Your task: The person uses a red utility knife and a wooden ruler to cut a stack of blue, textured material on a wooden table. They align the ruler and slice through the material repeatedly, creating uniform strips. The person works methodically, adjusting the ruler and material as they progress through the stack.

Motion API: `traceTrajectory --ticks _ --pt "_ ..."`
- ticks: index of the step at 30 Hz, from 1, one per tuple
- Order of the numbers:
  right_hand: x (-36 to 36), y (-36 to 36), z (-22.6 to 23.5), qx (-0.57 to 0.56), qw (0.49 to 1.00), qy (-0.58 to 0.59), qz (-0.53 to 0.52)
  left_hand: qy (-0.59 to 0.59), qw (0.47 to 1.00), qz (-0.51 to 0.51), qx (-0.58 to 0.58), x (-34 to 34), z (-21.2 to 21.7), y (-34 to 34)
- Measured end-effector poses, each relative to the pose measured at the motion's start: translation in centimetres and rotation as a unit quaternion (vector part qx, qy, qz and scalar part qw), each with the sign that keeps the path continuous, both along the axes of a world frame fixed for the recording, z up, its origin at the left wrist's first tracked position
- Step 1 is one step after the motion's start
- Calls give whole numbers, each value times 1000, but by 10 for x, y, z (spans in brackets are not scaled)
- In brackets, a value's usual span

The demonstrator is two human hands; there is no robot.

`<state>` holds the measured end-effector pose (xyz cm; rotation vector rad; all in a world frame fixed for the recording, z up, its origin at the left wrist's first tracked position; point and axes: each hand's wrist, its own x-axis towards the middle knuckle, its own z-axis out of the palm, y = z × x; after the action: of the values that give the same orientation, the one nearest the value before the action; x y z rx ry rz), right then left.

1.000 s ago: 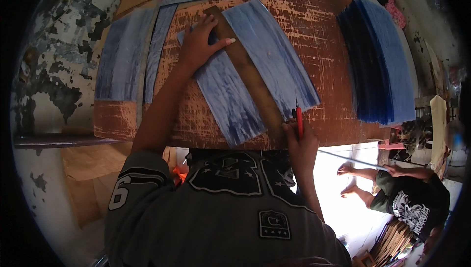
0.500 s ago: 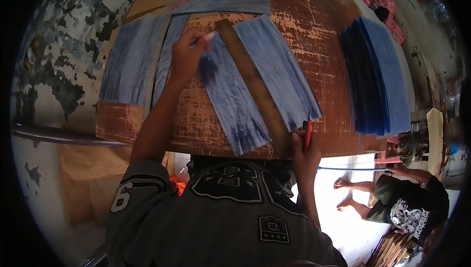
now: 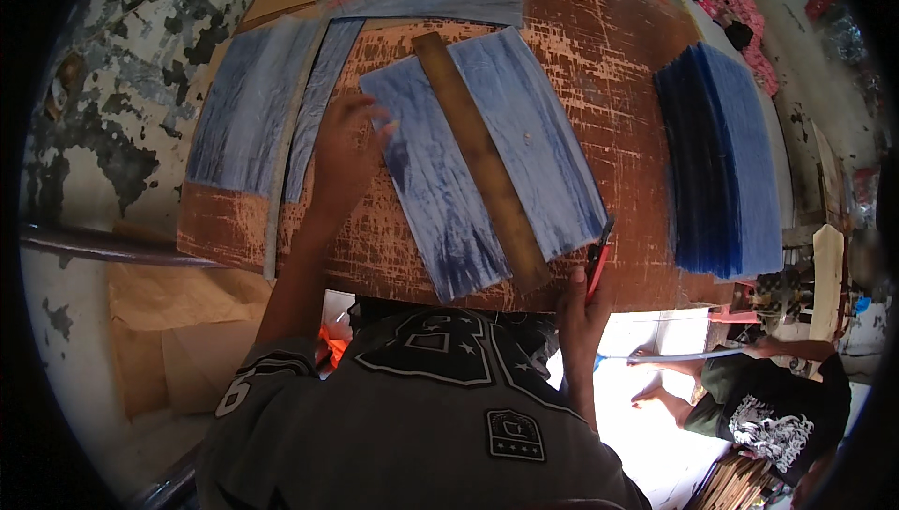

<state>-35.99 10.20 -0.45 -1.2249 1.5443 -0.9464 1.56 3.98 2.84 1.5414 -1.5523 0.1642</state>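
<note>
The right hand [image 3: 582,309] has its grip closed around a red-handled cutter [image 3: 596,262], held at the near edge of the tabletop [image 3: 637,163], with the dark tip pointing up toward the near right corner of the blue sheet [image 3: 487,159]. The tip sits just beside that corner and close to the near end of the long wooden straightedge [image 3: 482,163], though whether it touches the sheet is too small to tell. The left hand [image 3: 342,149] lies flat with fingers spread, pressing on the far left edge of the same sheet; it grips nothing, only holds the sheet down against the tabletop.

The straightedge runs diagonally across the sheet from far left to near right, so the sheet spreads between the two hands, with most of it to the left of and beyond the cutter. To do this well, I judge the straightedge needs firm downward pressure close to the cutting line (the left hand now rests on the sheet, not on the straightedge), and the blade should ride snug along the wood's edge.

Left of the pressing hand, more pale blue sheets [image 3: 248,107] lie overlapped; to the right, well apart, a stack of darker blue sheets [image 3: 721,159] rests. Below right, another person [image 3: 768,407] sits on the floor.
</note>
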Motion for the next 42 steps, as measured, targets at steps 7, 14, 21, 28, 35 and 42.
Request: traceTrajectory --ticks 7,14,21,28,35,42 --pt "4 -2 -15 -122 987 103 20 39 984 -53 166 -18 -5 -52" --pt "20 -4 15 -38 989 141 20 -116 977 -77 164 -3 -36 -97" --pt "21 -7 17 -49 983 174 40 -181 963 -37 197 -3 -48 -95" --pt "21 -9 18 -34 981 183 49 -185 958 -34 218 -4 -50 -97" --pt "21 -8 16 -43 982 174 52 -183 962 -35 199 1 -56 -100" --pt "20 -8 9 -45 979 194 32 -202 965 -40 159 7 -68 -105"
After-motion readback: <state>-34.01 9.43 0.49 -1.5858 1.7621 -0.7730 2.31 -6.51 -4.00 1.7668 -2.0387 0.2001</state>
